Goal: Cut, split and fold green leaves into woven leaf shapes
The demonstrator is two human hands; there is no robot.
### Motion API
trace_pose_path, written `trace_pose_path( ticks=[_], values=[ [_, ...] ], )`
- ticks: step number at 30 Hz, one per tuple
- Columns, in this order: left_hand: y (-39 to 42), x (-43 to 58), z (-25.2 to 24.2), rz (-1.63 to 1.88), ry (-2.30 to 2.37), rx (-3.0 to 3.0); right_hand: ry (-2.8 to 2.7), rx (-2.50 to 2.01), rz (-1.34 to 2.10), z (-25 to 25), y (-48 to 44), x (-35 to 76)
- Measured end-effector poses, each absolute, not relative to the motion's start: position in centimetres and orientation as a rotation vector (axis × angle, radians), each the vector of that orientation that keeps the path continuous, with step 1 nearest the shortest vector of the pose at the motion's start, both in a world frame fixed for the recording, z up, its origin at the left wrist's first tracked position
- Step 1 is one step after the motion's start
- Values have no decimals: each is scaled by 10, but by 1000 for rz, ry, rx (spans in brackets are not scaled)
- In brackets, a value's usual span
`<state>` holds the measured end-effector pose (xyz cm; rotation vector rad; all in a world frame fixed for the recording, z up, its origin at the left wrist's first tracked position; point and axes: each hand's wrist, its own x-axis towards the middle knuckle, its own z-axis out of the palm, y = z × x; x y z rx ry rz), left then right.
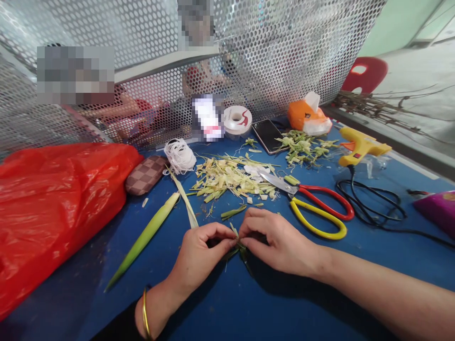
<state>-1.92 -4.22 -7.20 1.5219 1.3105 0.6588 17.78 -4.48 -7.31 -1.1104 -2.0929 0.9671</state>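
Leaf strips point(243, 251) sit pinched in the grip of the left hand point(202, 251) and right hand point(273, 240).

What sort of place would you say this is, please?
Probably a small handicraft work area, judging by the pile of cut plant pieces, the large red-and-yellow-handled scissors and what looks like a yellow glue gun.

The left hand point(204, 251) and right hand point(275, 239) nearly met on the near side of the scissors point(293, 190), thumbs and forefingers closed in a pinching grip; the right forearm point(377, 282) slanted in from the right.
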Motion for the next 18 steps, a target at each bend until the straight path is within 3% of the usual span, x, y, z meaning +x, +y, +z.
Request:
trace_pose_path(
  ticks=[18],
  values=[
    [-53, -27, -74, 887, 949, 2933, -2134, -1273, 871, -83, -47, 170]
  ],
)
